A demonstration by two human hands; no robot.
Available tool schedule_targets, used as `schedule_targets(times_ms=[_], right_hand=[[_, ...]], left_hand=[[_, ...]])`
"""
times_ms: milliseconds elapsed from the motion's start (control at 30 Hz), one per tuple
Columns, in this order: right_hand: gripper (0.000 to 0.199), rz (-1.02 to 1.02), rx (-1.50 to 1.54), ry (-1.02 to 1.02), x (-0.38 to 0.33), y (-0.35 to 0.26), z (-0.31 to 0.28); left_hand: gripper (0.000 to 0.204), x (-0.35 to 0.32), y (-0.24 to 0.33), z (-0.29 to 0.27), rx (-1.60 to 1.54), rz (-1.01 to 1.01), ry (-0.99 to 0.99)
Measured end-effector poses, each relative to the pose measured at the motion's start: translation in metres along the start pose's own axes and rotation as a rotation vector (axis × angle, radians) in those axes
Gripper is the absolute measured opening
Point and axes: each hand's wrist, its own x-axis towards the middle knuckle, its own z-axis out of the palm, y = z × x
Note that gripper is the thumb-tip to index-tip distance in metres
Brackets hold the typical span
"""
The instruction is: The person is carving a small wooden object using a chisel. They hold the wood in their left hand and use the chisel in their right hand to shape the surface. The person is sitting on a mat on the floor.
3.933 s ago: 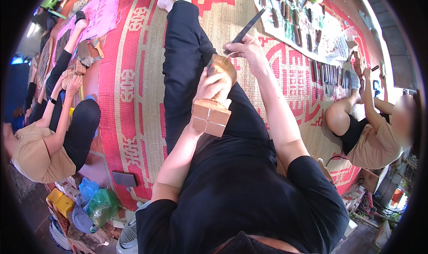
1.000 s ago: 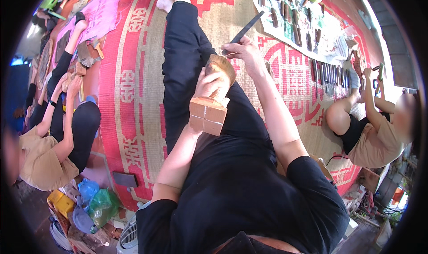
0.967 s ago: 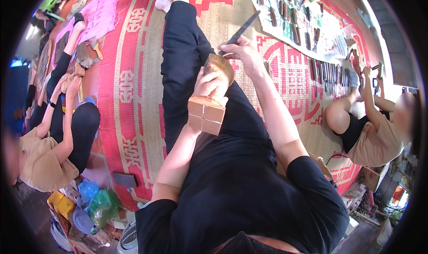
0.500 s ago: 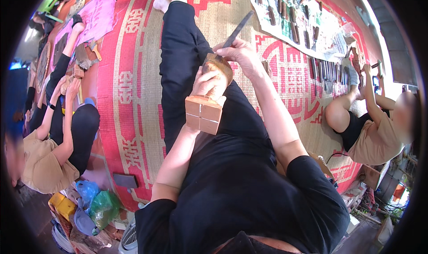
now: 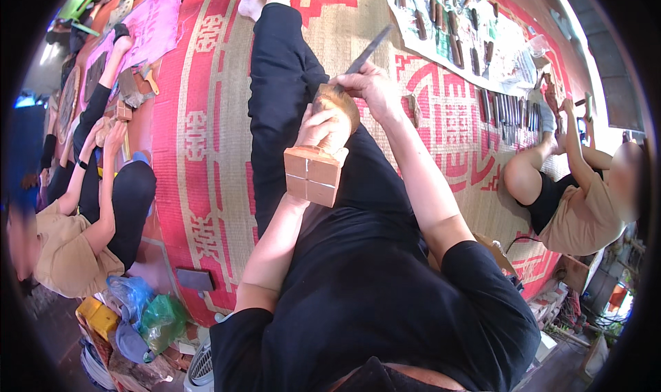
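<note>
My left hand (image 5: 323,130) wraps round the middle of a carved wooden piece (image 5: 312,176). Its square base, marked with a pale cross of lines, faces me, and the rounded far end points away over my legs. A long dark flat bar that looks like a file (image 5: 370,50) is pinched in my right hand (image 5: 375,90). One end of it slants up and away past my fingers. The other end lies against the wood's far end, where the contact is partly hidden.
A red and straw-coloured mat (image 5: 227,151) lies under my legs. Many wood-handled tools (image 5: 454,30) rest on a sheet at upper right, with a row of chisels (image 5: 509,110) below it. Co-workers sit on both sides. A dark flat block (image 5: 195,280) lies at lower left.
My right hand and the file have shifted slightly down and to the right along the wood's far end. The carved piece and my left hand stay almost in place.
</note>
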Motion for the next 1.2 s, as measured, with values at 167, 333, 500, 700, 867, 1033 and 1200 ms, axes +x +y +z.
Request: schedule_targets(times_ms=[167, 333, 500, 700, 867, 1033, 1200], right_hand=[[0.01, -0.022, -0.002, 0.122, 0.013, 0.007, -0.014], [0.013, -0.019, -0.039, 0.016, -0.005, -0.002, 0.003], [0.015, -0.019, -0.059, 0.089, 0.013, 0.003, -0.006], [0.012, -0.065, 0.032, 0.05, -0.001, -0.003, -0.003], [0.013, -0.05, -0.093, 0.044, 0.005, 0.006, -0.002], [0.012, -0.065, -0.002, 0.116, 0.012, 0.006, -0.011], [0.014, -0.059, -0.063, -0.008, -0.005, 0.0, 0.005]], left_hand=[[0.04, 0.0, 0.006, -0.003, -0.076, -0.135, -0.058], [0.042, 0.001, -0.002, 0.001, 0.038, 0.04, 0.01], [0.041, 0.003, -0.001, -0.001, 0.055, 0.068, 0.003], [0.042, 0.0, 0.005, 0.0, -0.111, -0.142, 0.013], [0.042, 0.001, -0.003, -0.001, 0.016, 0.02, 0.004], [0.042, -0.002, 0.003, 0.001, -0.135, -0.194, -0.004], [0.04, 0.001, -0.005, -0.001, 0.058, 0.061, 0.007]])
